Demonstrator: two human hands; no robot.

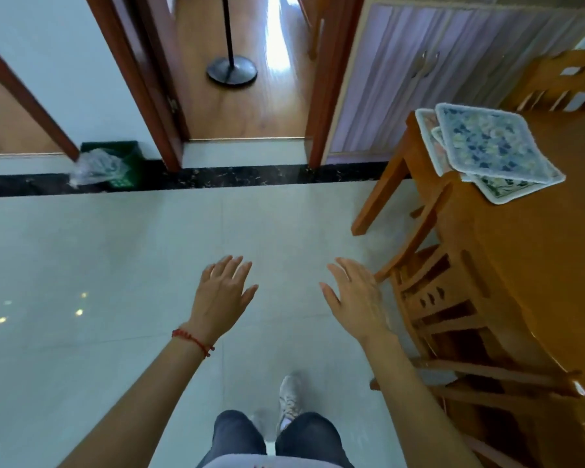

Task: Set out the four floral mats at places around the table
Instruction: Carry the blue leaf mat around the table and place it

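Note:
A loose pile of floral mats (487, 146) lies on the near-left corner of the wooden table (537, 248), at the right of the head view. The top mat is blue and white; edges of others stick out beneath it. My left hand (222, 295), with a red string at the wrist, hangs over the pale floor with fingers straight and spread, holding nothing. My right hand (355, 298) is stretched out the same way, empty, just left of a chair and well short of the mats.
A wooden chair (453, 315) is pushed under the table on my side; another chair (561, 82) stands at the far end. Ahead are a doorway with a lamp base (232, 70), a purple cabinet (419, 72) and a green bin (115, 163) by the wall.

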